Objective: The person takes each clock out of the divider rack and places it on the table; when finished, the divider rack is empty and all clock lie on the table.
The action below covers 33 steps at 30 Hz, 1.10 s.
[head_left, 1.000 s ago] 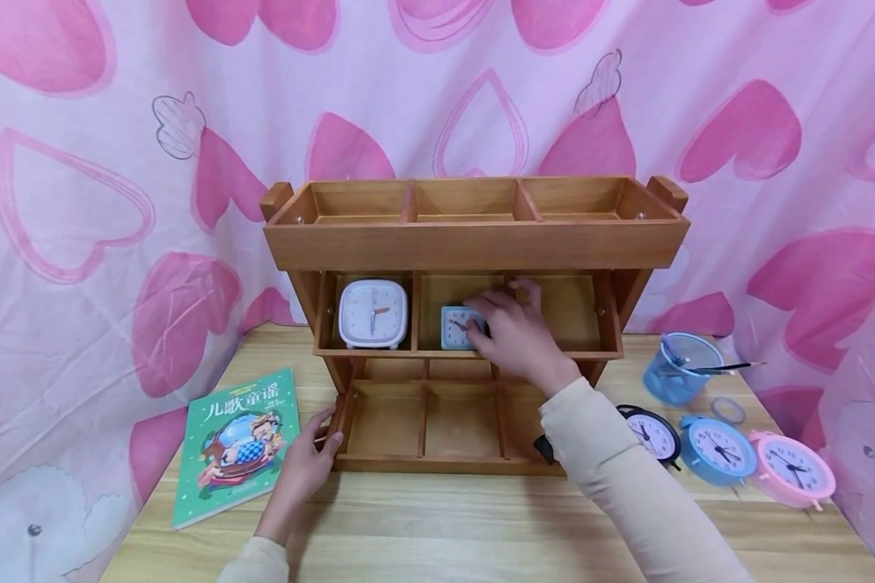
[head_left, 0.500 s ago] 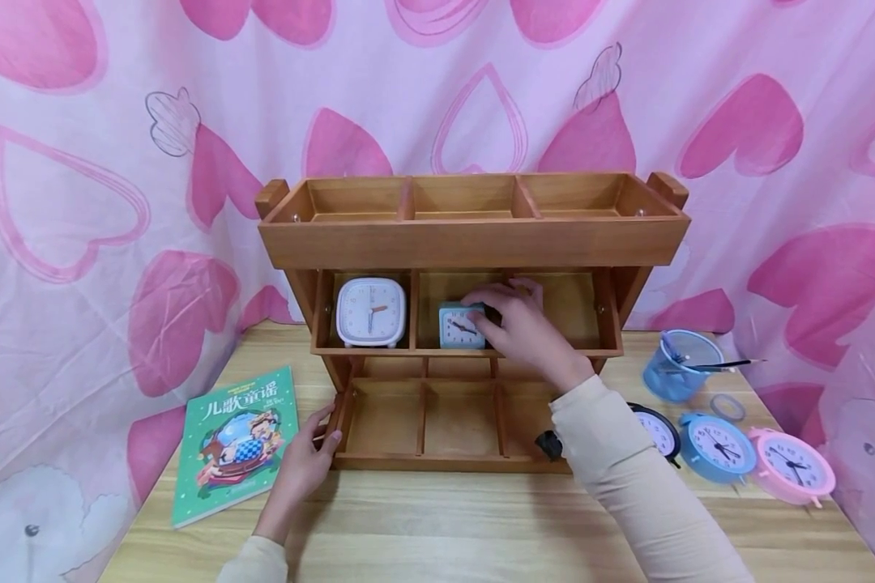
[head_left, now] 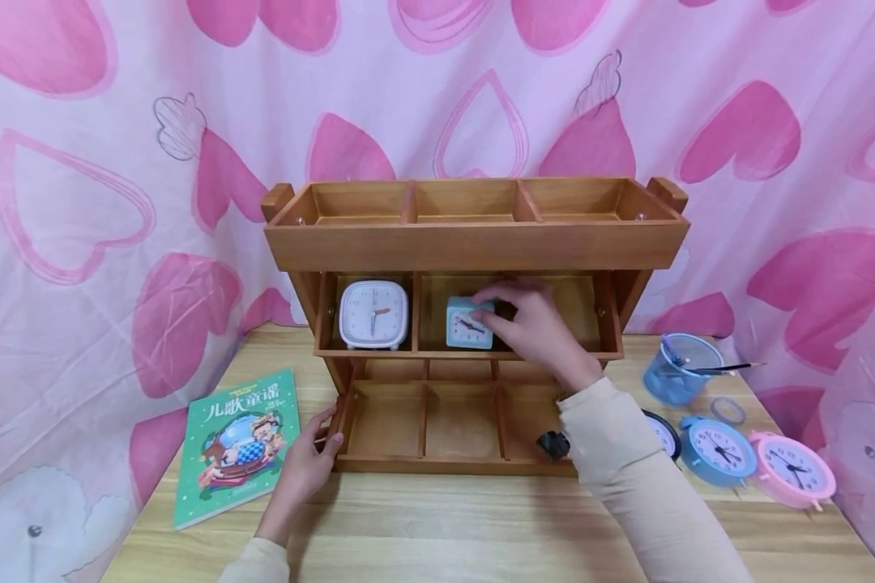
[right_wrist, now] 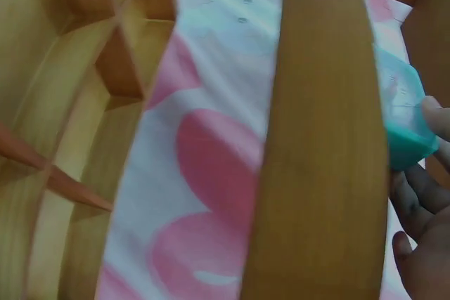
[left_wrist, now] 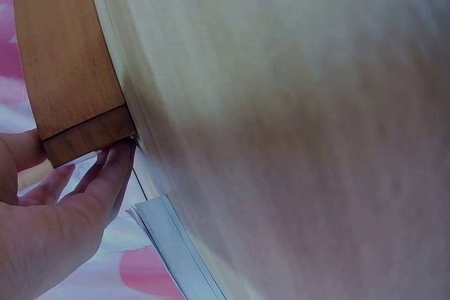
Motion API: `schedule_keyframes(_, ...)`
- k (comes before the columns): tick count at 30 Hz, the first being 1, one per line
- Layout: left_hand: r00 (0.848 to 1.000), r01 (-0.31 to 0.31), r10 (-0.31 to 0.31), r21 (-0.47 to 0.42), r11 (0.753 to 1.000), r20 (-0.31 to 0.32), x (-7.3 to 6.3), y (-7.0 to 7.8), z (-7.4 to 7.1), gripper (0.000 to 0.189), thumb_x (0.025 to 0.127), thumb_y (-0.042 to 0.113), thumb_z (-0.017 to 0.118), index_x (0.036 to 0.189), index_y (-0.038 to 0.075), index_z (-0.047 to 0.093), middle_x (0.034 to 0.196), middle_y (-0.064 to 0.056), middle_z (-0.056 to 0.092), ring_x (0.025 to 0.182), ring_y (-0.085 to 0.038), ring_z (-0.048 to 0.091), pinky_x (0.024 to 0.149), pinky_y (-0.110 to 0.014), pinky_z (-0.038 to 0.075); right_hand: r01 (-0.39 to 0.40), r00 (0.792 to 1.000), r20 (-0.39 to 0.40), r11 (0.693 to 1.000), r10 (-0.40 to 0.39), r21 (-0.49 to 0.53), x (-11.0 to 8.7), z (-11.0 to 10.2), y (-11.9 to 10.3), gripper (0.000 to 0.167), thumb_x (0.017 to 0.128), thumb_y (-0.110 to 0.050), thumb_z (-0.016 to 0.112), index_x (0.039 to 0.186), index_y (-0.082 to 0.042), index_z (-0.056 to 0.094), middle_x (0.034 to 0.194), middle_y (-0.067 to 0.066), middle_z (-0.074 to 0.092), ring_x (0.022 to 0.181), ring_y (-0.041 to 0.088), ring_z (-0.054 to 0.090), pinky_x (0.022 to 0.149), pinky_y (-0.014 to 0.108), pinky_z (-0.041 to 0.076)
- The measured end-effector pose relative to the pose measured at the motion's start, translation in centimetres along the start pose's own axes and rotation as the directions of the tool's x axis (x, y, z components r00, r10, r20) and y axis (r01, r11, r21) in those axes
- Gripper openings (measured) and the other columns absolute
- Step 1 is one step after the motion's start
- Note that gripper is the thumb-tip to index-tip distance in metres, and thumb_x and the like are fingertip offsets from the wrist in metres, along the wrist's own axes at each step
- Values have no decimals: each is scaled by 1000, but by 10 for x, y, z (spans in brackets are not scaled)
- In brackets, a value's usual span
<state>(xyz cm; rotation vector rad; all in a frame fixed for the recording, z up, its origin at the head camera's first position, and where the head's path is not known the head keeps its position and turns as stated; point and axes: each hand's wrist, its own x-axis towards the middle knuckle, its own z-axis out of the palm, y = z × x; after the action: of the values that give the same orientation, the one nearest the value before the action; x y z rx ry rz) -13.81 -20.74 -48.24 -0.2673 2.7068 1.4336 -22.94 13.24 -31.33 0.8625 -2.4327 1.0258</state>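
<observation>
A three-tier wooden organizer (head_left: 476,247) stands on the table. In the middle compartment of its middle tier is a small teal square alarm clock (head_left: 470,325), its dial facing out. My right hand (head_left: 535,320) pinches the clock's right side with thumb and fingers; the right wrist view shows the same teal clock (right_wrist: 404,114) at the fingertips. A white square alarm clock (head_left: 373,314) fills the left compartment of that tier. Down at the lower left corner, my left hand (head_left: 306,461) holds the end of the bottom tier, thumb and fingers (left_wrist: 109,180) on opposite sides of the wood.
Left of the organizer lies a green book (head_left: 236,445). On the right are a blue mesh pen holder (head_left: 681,372), a ring (head_left: 727,410), a blue clock (head_left: 718,449), a pink clock (head_left: 791,468) and a black-rimmed clock (head_left: 667,437) partly behind the sleeve.
The teal clock has shifted slightly right and stands taller in view, its dial more visible. My right hand has drawn slightly rightward with it. The left hand stays in place.
</observation>
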Motion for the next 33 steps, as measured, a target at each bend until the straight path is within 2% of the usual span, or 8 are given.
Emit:
schedule_keyframes(3, 1000, 1, -1, -1, 1000, 5, 0, 0, 2, 50, 104, 14, 49, 153, 15, 36, 144, -30, 46, 127, -48, 50, 95, -52, 53, -22, 994, -103, 998, 28, 65, -11, -15, -4, 15, 90, -15, 74, 104, -10, 75, 104, 3, 74, 86, 14, 60, 73, 34, 51)
schedule_keyframes(6, 1000, -17, 17, -6, 1000, 2, 1, 1, 2, 50, 104, 14, 49, 152, 15, 37, 143, -31, 47, 127, -48, 51, 95, -52, 53, -58, 983, -169, 992, 76, 108, -29, -34, -10, 18, 89, -13, 74, 107, -10, 75, 103, 4, 73, 80, 12, 57, 64, 25, 48)
schedule_keyframes(11, 999, -49, 49, -4, 999, -10, 0, 0, 1, 49, 103, 10, 50, 151, 11, 39, 139, -33, 50, 124, -48, 54, 94, -52, 53, -149, 961, -217, 982, 172, 116, -76, -60, -7, 19, 89, -7, 74, 107, -11, 74, 99, 0, 71, 78, 8, 61, 68, 12, 52)
schedule_keyframes(14, 999, -33, 33, 6, 999, -4, -1, 0, 1, 49, 103, 11, 50, 151, 11, 38, 140, -32, 49, 125, -48, 53, 95, -53, 53, -236, 941, -232, 970, 245, 67, -112, -68, 5, 18, 88, -8, 75, 106, -11, 74, 97, -13, 69, 78, 1, 61, 69, 9, 52)
schedule_keyframes(18, 1000, -26, 26, 16, 1000, 3, 0, 0, 1, 49, 104, 11, 50, 152, 11, 38, 142, -30, 48, 126, -47, 51, 97, -54, 52, -341, 919, -202, 940, 339, 24, -163, -74, 30, 18, 87, -7, 75, 104, -6, 74, 95, -26, 65, 80, -8, 61, 69, 7, 52)
schedule_keyframes(24, 1000, -24, 24, 21, 999, 5, 0, 0, 1, 49, 104, 11, 49, 152, 11, 37, 141, -31, 48, 127, -47, 51, 96, -54, 52, -428, 901, -97, 903, 423, -33, -231, -79, 73, 11, 87, -3, 73, 98, -6, 75, 94, -22, 67, 87, -13, 57, 71, 5, 48)
schedule_keyframes(29, 1000, -14, 14, 20, 1000, 9, 0, 0, 0, 49, 104, 12, 48, 152, 11, 36, 142, -31, 47, 127, -47, 50, 97, -54, 52, -558, 822, 58, 822, 566, -112, -269, -81, 100, 11, 90, -11, 72, 100, -9, 76, 93, -17, 67, 83, -10, 54, 67, 13, 47)
schedule_keyframes(33, 1000, -20, 20, 24, 1000, 11, 1, 0, 1, 50, 104, 12, 48, 153, 10, 36, 142, -32, 47, 128, -49, 49, 96, -55, 51, -556, 816, 119, 824, 566, -108, -285, -79, 115, 10, 90, -11, 72, 98, -8, 76, 91, -16, 69, 82, -9, 54, 67, 13, 46)
